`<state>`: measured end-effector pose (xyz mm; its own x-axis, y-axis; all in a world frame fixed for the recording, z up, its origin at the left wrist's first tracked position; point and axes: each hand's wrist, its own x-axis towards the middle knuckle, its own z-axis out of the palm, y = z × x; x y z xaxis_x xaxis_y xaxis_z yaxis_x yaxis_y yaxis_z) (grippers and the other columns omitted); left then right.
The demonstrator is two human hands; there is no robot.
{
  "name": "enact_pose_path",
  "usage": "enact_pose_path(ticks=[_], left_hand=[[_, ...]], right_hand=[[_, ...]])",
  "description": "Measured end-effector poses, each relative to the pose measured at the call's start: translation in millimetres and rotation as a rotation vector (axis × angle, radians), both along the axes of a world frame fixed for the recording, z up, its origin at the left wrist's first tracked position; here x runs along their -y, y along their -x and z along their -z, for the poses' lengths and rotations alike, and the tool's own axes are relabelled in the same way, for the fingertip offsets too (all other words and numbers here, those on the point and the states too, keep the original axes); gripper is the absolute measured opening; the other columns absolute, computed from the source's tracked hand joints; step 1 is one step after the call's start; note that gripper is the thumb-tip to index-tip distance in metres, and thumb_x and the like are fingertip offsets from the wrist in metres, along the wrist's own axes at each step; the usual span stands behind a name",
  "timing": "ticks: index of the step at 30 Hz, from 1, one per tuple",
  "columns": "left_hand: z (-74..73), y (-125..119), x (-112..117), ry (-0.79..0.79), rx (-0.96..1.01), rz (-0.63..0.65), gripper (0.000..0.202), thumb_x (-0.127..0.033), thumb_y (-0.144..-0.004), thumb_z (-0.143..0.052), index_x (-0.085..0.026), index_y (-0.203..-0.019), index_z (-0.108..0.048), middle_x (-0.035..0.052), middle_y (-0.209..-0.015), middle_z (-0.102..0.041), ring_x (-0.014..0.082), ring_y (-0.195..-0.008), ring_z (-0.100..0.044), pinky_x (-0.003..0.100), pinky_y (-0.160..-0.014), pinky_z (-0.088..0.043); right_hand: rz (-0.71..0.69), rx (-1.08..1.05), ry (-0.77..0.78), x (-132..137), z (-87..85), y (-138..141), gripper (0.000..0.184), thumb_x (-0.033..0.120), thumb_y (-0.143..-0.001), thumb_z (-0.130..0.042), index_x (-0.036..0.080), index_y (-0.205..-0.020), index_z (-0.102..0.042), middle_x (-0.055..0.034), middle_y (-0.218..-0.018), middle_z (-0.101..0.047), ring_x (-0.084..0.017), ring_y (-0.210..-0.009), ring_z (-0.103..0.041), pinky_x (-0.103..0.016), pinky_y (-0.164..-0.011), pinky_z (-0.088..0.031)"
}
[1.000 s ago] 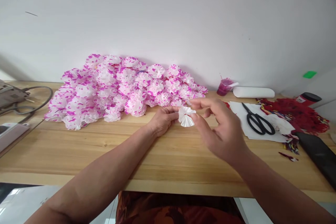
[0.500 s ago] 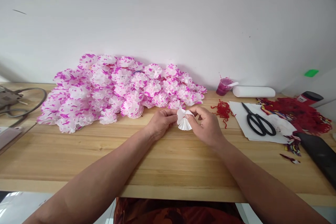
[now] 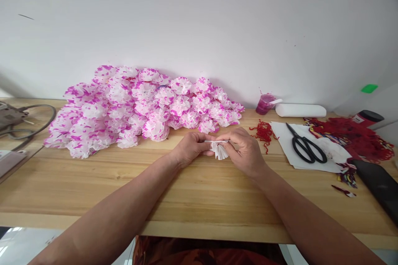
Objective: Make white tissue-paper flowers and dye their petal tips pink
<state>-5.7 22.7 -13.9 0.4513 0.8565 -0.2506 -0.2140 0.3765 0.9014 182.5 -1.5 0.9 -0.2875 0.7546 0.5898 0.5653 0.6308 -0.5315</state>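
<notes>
A small white pleated paper fan piece (image 3: 220,152) is pinched between both hands above the wooden table (image 3: 124,190). My left hand (image 3: 191,148) grips its left side with thumb and fingers together. On the other side, my right hand (image 3: 245,151) holds it with thumb and fingers closed, fingers over the upper edge. The lower pleats fan out below the fingers; part of the paper is hidden by them. Just behind the hands lies a large heap of white paper flowers with magenta tips (image 3: 149,103).
To the right, red yarn bits (image 3: 264,131) lie beside white paper sheets (image 3: 289,149) with black scissors (image 3: 306,145) on top. Behind stand a cup of magenta liquid (image 3: 263,105) and a white roll (image 3: 300,110). A red yarn pile (image 3: 351,134) is far right; a cable (image 3: 51,112) lies left.
The fan piece has tilted and narrowed, its pleats drawn closer together. My right fingers have shifted left over its top edge, and both hands sit slightly lower.
</notes>
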Motion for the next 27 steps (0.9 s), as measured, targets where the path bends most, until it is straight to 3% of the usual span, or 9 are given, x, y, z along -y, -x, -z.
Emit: enact_pose_path(ticks=[5,10,15,18,21,27], left_hand=[[1.1,1.6,-1.7,0.028,0.019,-0.008,0.042,-0.032,-0.052,-0.095,-0.009,-0.083,-0.078,0.0087,-0.08,-0.074,0.0128,-0.073,-0.066,0.02,-0.065,-0.052],[3.4,2.4,-4.7,0.059,0.115,-0.084,0.034,-0.026,-0.057,-0.093,-0.008,-0.081,-0.076,0.0087,-0.082,-0.074,0.0119,-0.074,-0.066,0.02,-0.067,-0.053],[2.7,1.5,-2.8,0.061,0.172,-0.113,0.033,-0.021,-0.061,-0.089,-0.007,-0.087,-0.073,0.0081,-0.081,-0.072,0.0115,-0.069,-0.066,0.021,-0.066,-0.054],[1.7,-0.1,-0.7,0.042,0.152,-0.124,0.036,-0.023,-0.063,-0.089,-0.009,-0.091,-0.07,0.0062,-0.08,-0.071,0.011,-0.067,-0.066,0.021,-0.064,-0.054],[-0.7,-1.5,0.6,-0.024,0.063,-0.147,0.041,-0.027,-0.068,-0.087,-0.011,-0.1,-0.067,0.0024,-0.074,-0.068,0.0089,-0.06,-0.062,0.018,-0.055,-0.052],[-5.2,-0.7,1.9,-0.137,-0.114,-0.184,0.052,-0.042,-0.077,-0.078,-0.018,-0.118,-0.059,-0.0004,-0.072,-0.063,0.011,-0.055,-0.063,0.018,-0.044,-0.047]], right_hand=[[0.071,-0.04,0.067,1.7,-0.3,2.2,0.013,0.018,-0.091,-0.059,0.024,-0.093,-0.071,-0.0035,-0.091,-0.073,-0.02,-0.086,-0.064,-0.036,-0.078,-0.049],[0.165,-0.111,-0.039,7.6,-5.8,-0.4,0.006,0.025,-0.089,-0.064,0.023,-0.094,-0.066,-0.0038,-0.091,-0.07,-0.02,-0.083,-0.062,-0.035,-0.072,-0.047],[0.094,0.019,-0.09,15.5,-5.1,10.1,0.024,0.034,-0.079,-0.076,0.022,-0.093,-0.061,-0.0037,-0.084,-0.065,-0.022,-0.08,-0.06,-0.038,-0.077,-0.048],[0.145,0.092,-0.101,14.7,0.8,16.5,0.012,0.026,-0.082,-0.069,0.022,-0.087,-0.058,-0.0041,-0.083,-0.066,-0.023,-0.082,-0.059,-0.04,-0.079,-0.045],[0.172,0.006,0.029,11.8,2.8,17.4,0.008,0.021,-0.086,-0.06,0.023,-0.079,-0.057,-0.0021,-0.077,-0.066,-0.019,-0.076,-0.059,-0.035,-0.075,-0.046],[0.202,-0.208,0.408,5.3,2.0,14.1,0.015,0.032,-0.086,-0.062,0.021,-0.075,-0.06,0.001,-0.066,-0.064,-0.014,-0.058,-0.056,-0.027,-0.058,-0.043]])
